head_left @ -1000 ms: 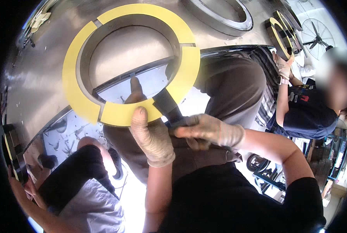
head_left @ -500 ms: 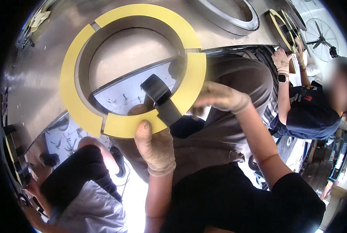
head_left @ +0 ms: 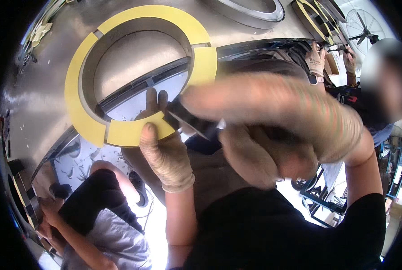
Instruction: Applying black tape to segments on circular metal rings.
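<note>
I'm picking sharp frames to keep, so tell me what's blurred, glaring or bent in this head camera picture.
Head view: the gloved right hand is smeared by motion blur close to the lens; the left hand and yellow ring stay sharp; the floor at bottom centre is blown out white; a bright sheen lies on the metal table; fisheye bends the edges and blackens the corners.

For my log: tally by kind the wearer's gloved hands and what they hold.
Gloved hands: 2 (left hand, right hand)
Yellow ring: 1
Dark flat tool: 1
Total: 4
</note>
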`<state>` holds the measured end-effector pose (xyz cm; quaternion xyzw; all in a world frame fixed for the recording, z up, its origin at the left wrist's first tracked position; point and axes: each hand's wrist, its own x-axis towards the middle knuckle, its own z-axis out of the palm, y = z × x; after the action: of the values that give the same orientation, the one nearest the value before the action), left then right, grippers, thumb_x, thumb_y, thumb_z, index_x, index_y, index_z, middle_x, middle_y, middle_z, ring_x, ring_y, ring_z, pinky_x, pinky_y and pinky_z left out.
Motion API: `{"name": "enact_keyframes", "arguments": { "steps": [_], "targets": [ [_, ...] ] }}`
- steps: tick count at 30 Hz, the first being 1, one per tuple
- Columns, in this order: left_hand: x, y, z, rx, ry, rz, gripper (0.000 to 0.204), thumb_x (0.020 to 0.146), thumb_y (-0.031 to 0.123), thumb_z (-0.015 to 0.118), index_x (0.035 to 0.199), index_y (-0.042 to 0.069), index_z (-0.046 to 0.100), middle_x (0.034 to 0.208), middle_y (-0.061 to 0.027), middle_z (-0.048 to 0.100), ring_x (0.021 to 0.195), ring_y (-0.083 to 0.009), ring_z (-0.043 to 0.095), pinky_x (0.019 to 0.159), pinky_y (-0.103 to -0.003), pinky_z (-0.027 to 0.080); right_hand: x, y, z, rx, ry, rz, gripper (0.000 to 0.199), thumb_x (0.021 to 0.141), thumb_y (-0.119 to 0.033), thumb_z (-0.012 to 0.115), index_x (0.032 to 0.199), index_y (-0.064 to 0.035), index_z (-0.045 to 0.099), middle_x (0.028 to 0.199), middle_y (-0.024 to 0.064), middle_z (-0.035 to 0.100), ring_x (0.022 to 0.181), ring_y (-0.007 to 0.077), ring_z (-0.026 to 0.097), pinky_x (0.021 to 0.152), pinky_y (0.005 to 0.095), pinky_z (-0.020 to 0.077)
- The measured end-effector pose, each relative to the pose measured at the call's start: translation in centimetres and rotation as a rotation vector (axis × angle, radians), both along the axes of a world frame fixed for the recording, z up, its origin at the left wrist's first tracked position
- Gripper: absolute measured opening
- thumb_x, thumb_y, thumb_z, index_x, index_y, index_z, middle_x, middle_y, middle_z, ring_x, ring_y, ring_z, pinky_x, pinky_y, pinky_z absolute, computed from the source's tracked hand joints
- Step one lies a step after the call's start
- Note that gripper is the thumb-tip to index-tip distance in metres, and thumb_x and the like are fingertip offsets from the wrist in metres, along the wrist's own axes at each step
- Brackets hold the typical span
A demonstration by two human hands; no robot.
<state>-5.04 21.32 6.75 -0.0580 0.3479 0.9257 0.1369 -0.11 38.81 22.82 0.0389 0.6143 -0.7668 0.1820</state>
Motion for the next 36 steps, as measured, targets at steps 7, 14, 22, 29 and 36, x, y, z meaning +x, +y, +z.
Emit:
{"name": "enact_keyframes", "arguments": {
  "steps": [7,14,22,29,36],
  "targets": [
    [-1.3,0.0,0.7,-0.001,0.041,0.035,0.051,0.086,0.038,0.077,0.123,0.006,0.061,0.138,-0.0146,0.06,0.139,-0.0283,0.049,0.121,-0.044,0.032,-1.6,-1.8,-14.2,0.155,-0.381,0.038,0.041,0.094,-0.039,0.074,0.105,-0.0012,0.067,0.075,0.0054,0.067,0.062,0.0122,0.065,0.052,0.0236,0.0516],
    [-0.6,-1.6,0.7,0.046,-0.047,0.002,0.053,0.088,0.032,0.074,0.126,-0.001,0.057,0.12,-0.0129,0.063,0.117,-0.0253,0.059,0.109,-0.039,0.043,-8.4,-0.3,-23.5,0.168,0.515,-0.022,0.047,0.092,-0.024,0.075,0.13,0.0007,0.063,0.122,0.0124,0.069,0.112,0.0234,0.065,0.1,0.0353,0.052],
    [0.3,-1.0,0.1,0.107,-0.106,0.011,0.051,0.085,0.032,0.078,0.124,0.005,0.059,0.122,-0.01,0.064,0.116,-0.0217,0.062,0.106,-0.036,0.047,-1.0,4.2,-11.2,-0.091,0.022,0.069,0.052,0.099,-0.043,0.063,0.106,0.0076,0.07,0.069,0.0147,0.071,0.05,0.0189,0.069,0.041,0.0219,0.0536],
    [-1.7,-1.2,0.2,0.135,-0.007,-0.035,0.047,0.095,0.031,0.065,0.131,0.001,0.056,0.124,-0.0132,0.064,0.118,-0.0263,0.061,0.106,-0.042,0.046,-9.6,-1.4,-6.6,-0.055,0.046,0.141,0.057,0.104,-0.043,0.053,0.13,0.0079,0.056,0.092,0.0199,0.072,0.063,0.0129,0.069,0.046,0.0186,0.0497],
    [-3.4,-1.2,1.4,0.039,-0.005,-0.026,0.073,0.087,0.041,0.073,0.141,-0.004,0.051,0.14,-0.0176,0.057,0.127,-0.0253,0.057,0.112,-0.039,0.043,-2.4,-2.1,1.5,-0.082,-0.461,0.109,0.046,0.104,-0.04,0.058,0.127,-0.0002,0.061,0.077,0.0068,0.066,0.056,0.0069,0.056,0.047,0.0172,0.0443]
  ]
}}
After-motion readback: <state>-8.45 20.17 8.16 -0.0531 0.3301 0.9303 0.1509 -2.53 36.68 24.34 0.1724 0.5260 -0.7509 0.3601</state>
